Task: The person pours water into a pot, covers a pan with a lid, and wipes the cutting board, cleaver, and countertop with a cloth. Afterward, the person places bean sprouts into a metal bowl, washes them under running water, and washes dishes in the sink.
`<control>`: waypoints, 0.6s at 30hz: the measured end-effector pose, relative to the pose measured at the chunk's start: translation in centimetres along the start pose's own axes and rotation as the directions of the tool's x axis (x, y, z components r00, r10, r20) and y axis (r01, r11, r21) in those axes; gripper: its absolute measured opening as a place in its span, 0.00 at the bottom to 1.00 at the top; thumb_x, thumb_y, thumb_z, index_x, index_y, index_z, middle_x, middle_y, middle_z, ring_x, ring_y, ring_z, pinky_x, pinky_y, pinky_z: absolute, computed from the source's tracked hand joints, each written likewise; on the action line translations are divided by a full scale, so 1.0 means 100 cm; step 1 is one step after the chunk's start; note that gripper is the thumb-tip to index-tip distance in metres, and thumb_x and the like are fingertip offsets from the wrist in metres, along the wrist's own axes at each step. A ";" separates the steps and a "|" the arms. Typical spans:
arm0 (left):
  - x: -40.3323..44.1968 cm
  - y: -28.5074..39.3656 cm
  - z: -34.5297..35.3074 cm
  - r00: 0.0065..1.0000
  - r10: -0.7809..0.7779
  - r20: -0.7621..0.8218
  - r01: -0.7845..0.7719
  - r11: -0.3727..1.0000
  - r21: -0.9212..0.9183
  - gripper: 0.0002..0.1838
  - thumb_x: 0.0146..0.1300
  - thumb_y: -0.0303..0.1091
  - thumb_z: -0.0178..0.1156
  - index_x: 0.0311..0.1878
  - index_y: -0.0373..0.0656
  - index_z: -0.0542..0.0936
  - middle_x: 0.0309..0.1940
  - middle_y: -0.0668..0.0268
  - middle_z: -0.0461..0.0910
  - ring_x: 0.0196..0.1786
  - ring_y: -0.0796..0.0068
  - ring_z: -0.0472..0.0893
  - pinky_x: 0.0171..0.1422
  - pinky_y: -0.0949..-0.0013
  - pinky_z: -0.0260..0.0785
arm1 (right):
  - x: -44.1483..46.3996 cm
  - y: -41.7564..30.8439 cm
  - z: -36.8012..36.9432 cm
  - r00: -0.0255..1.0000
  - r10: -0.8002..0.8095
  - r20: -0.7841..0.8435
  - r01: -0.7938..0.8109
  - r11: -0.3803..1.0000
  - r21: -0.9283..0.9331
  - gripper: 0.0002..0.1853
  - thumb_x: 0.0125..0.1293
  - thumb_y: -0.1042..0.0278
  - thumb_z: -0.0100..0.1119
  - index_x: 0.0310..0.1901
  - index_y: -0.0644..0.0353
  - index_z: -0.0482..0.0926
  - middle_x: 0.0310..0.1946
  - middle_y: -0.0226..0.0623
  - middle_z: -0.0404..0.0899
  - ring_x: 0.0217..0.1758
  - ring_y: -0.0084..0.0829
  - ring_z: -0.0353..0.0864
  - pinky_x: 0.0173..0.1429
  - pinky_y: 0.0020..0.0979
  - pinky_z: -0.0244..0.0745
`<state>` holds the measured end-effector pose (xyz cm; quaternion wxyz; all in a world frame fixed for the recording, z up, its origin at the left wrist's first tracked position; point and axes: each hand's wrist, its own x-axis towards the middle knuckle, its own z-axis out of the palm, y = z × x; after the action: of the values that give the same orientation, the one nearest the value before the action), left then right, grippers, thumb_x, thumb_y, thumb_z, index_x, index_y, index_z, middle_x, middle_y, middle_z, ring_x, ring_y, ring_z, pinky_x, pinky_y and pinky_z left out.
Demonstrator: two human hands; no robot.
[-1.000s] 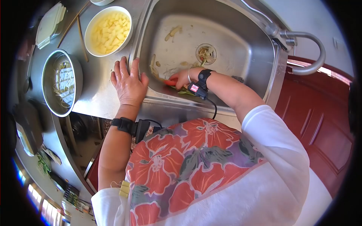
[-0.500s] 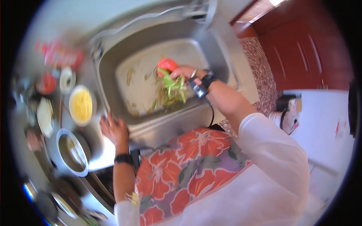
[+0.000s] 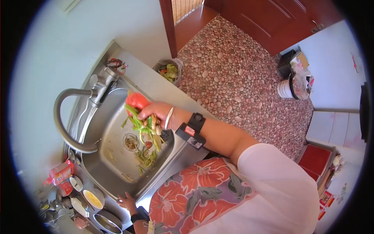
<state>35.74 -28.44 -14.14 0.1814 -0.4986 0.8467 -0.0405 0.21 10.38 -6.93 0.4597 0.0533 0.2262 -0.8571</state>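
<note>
My right hand (image 3: 157,111) is closed around a bunch of green vegetable scraps (image 3: 145,126), which dangle above the sink (image 3: 117,156). A smooth, rounded red thing (image 3: 137,100) is against the same hand's fingertips; I cannot tell its kind. Below, more green scraps (image 3: 145,160) lie in the basin, near the drain strainer (image 3: 130,142). My left hand (image 3: 126,203) rests at the sink's near left rim with its fingers spread, holding nothing. A bowl of yellow shreds (image 3: 93,199) stands close to it.
A curved faucet (image 3: 64,117) arches over the basin. Beyond the counter's end, a lined bin (image 3: 169,72) with vegetable waste stands on the pebble-patterned floor (image 3: 233,78). Pink bottle (image 3: 61,172), metal bowl (image 3: 107,223) and other dishes crowd the left counter. A white bucket (image 3: 287,89) stands by the wall.
My right hand has lifted the scraps and the red thing from the basin floor. The view has swung right, bringing the bin and floor into sight. My left hand stays by the rim.
</note>
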 end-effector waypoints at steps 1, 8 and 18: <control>-0.009 0.008 0.005 0.999 -0.029 0.039 0.028 1.000 0.010 0.36 0.58 0.59 0.48 0.66 0.52 0.57 0.66 0.44 0.42 0.66 0.39 0.47 0.66 0.46 0.46 | -0.001 -0.015 0.001 1.000 -0.003 -0.011 0.003 1.000 0.001 0.15 0.50 0.73 0.55 0.43 0.59 0.73 0.31 0.30 0.74 0.25 0.19 0.73 0.32 0.26 0.73; -0.030 0.033 0.014 0.990 -0.082 0.110 0.081 0.997 0.018 0.35 0.58 0.61 0.47 0.65 0.55 0.58 0.67 0.45 0.39 0.67 0.40 0.44 0.68 0.49 0.45 | 0.012 -0.164 -0.025 0.962 -0.268 -0.062 0.256 0.955 -0.151 0.16 0.52 0.74 0.56 0.44 0.63 0.73 0.31 0.35 0.75 0.30 0.29 0.77 0.36 0.33 0.76; -0.032 0.031 0.019 0.991 -0.090 0.098 0.091 0.996 -0.006 0.33 0.58 0.54 0.50 0.64 0.49 0.60 0.67 0.46 0.39 0.67 0.40 0.43 0.68 0.49 0.44 | 0.134 -0.220 -0.158 0.732 -0.670 -0.128 0.409 0.581 -0.703 0.28 0.48 0.77 0.62 0.54 0.64 0.67 0.37 0.39 0.76 0.38 0.30 0.77 0.44 0.29 0.73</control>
<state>35.20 -23.90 -15.80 0.2179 -0.5387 0.8136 -0.0196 -27.17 17.53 -17.54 0.1066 -0.0122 0.5898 -0.8004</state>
